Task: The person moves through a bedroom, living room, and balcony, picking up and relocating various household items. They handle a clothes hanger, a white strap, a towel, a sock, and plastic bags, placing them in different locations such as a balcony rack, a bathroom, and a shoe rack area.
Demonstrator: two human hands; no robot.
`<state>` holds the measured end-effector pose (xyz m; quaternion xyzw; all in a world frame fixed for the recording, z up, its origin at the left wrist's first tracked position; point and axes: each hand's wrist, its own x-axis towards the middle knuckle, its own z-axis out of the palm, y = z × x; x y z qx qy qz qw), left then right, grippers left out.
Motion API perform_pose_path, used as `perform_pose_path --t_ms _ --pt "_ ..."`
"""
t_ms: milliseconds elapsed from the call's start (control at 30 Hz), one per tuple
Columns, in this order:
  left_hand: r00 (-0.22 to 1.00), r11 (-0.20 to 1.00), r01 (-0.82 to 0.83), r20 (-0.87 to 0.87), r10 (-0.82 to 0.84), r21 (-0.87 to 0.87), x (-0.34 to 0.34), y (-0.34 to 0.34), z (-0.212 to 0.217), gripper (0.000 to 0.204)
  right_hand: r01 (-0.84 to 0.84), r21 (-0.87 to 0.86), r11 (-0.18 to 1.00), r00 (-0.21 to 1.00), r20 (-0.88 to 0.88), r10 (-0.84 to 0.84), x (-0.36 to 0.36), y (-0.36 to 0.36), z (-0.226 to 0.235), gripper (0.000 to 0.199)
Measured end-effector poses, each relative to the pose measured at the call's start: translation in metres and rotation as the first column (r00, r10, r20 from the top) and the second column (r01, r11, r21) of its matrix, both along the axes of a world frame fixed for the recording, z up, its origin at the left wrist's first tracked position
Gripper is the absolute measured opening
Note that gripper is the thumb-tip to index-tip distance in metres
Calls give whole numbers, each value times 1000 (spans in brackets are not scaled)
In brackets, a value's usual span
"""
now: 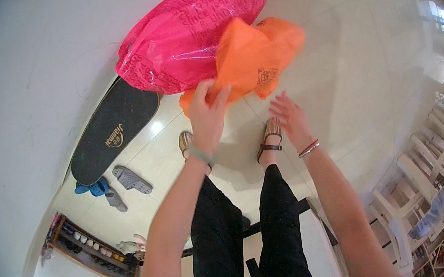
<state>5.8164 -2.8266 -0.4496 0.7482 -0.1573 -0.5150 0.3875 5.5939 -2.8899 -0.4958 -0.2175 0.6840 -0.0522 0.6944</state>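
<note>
An orange bag (255, 53) with dark printing hangs crumpled in front of me, partly overlapping a big shiny pink bag (187, 33). My left hand (208, 114), with a pale green bangle at the wrist, pinches the orange bag's lower left edge between thumb and fingers. To the right, and apart from the bag, my right hand (292, 119) is empty with its fingers spread. It wears a red and a silvery bracelet and hovers above my right shoe. The bag's far end is slightly blurred.
Against the wall on the left lies a black skateboard (116, 129). Grey slippers (133, 179) and a blue pair of shoes (92, 186) are by its near end. A low shoe rack (92, 249) stands at the lower left. White chairs (434, 168) line the right side.
</note>
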Motion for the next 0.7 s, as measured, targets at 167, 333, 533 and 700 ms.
perform_pose_path --t_ms 167,333,533,700 --pt "513 670 -738 -575 637 84 -29 73 88 36 214 411 886 976 -60 -208 -9 60 -15 100" --pt "246 523 -782 -603 759 340 -28 154 84 43 333 601 727 691 369 -622 -4 104 -45 73" --pt "294 469 -760 -406 865 451 -30 276 40 34 457 228 860 841 202 -501 19 86 6 28" --pt "454 432 -616 -150 878 659 -37 319 7 24 215 -79 973 976 40 -212 -33 90 21 30"
